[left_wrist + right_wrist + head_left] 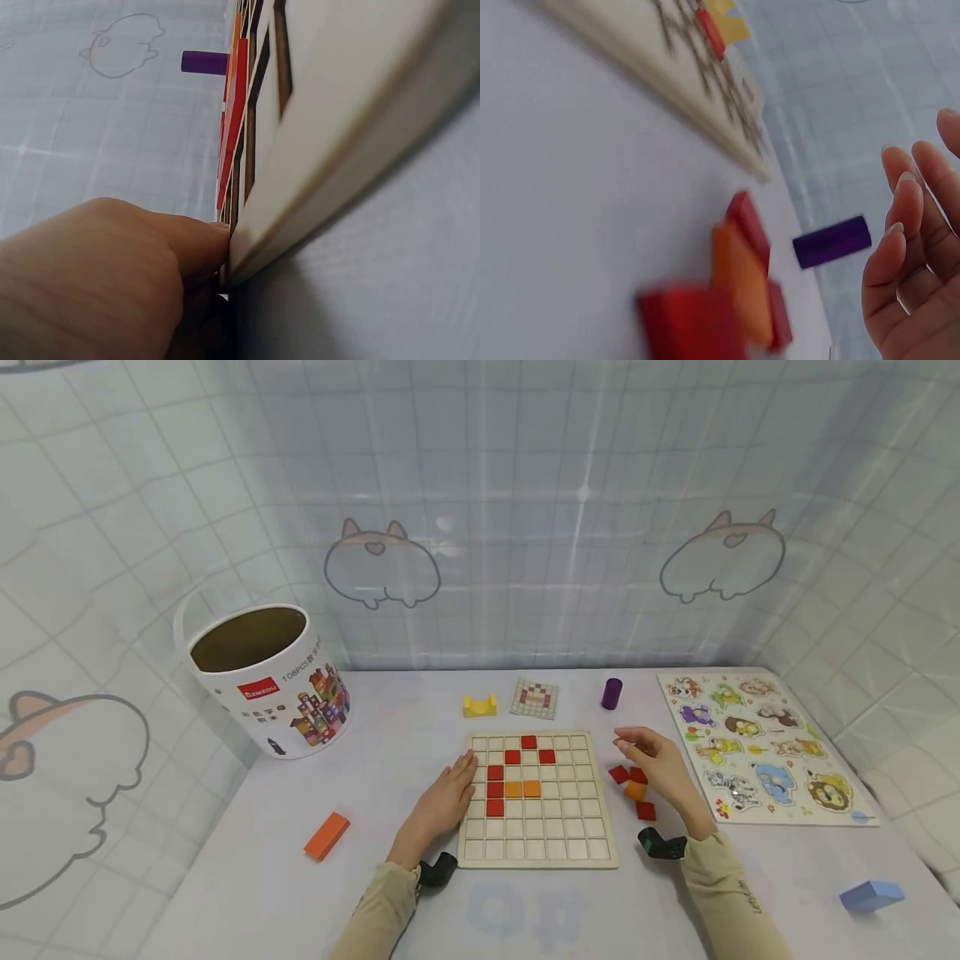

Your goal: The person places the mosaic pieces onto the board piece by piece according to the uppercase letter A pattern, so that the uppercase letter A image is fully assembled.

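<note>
A wooden grid board lies in front of me, with several red tiles and two orange tiles set in its squares. My left hand rests along the board's left edge, fingers extended; in the left wrist view the thumb touches the rim. To the right of the board, my right hand hovers with loosely bent fingers and nothing in them. Just beside and below it lie three loose red tiles and a loose orange tile, blurred in the right wrist view.
Behind the board are a small pattern card, a yellow block and a purple cylinder. An animal puzzle board lies at right, with a blue block nearer. A white bucket and an orange block are at left.
</note>
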Action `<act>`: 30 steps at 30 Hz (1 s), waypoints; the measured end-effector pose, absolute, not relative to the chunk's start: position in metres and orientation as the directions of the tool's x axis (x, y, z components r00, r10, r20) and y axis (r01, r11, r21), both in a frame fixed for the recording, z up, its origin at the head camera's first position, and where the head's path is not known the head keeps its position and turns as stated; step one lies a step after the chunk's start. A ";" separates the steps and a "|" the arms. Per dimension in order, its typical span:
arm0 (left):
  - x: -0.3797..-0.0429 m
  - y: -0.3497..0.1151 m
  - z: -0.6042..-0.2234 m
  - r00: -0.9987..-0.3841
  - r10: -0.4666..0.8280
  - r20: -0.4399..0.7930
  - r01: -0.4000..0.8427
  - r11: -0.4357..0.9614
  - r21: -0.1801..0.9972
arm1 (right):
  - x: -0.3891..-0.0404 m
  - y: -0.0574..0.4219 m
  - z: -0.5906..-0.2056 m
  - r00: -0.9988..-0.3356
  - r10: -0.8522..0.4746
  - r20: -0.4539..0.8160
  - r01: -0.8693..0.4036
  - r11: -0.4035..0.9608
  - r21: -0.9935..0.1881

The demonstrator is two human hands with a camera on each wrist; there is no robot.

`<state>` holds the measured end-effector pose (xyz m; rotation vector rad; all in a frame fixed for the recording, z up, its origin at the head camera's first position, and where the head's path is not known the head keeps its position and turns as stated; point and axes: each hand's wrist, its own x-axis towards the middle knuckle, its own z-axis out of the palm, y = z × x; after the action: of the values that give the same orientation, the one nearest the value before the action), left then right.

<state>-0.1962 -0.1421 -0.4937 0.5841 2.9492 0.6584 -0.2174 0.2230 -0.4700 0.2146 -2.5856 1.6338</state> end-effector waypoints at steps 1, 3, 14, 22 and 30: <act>-0.196 -0.142 -0.494 -0.925 0.380 0.023 0.354 0.836 0.419 | -0.216 0.226 -0.471 -0.988 -0.078 0.131 -0.151 0.425 -0.892; -0.196 -0.141 -0.493 -0.924 0.381 0.026 0.357 0.836 0.416 | -0.212 0.233 -0.472 -0.990 -0.084 0.111 -0.137 0.421 -0.897; -0.195 -0.141 -0.489 -0.928 0.373 0.015 0.346 0.843 0.411 | -0.194 0.266 -0.489 -0.987 -0.105 -0.121 0.053 0.500 -0.864; -0.194 -0.142 -0.492 -0.926 0.378 0.008 0.347 0.842 0.414 | -0.191 0.272 -0.497 -0.981 -0.177 -0.084 -0.014 0.492 -0.871; -0.194 -0.141 -0.491 -0.927 0.375 0.013 0.346 0.842 0.414 | -0.193 0.272 -0.498 -0.980 -0.193 -0.045 -0.059 0.503 -0.863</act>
<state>-0.1944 -0.1412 -0.4915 0.5777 2.9490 0.6422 -0.1929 0.2718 -0.4979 0.2389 -2.8385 1.6207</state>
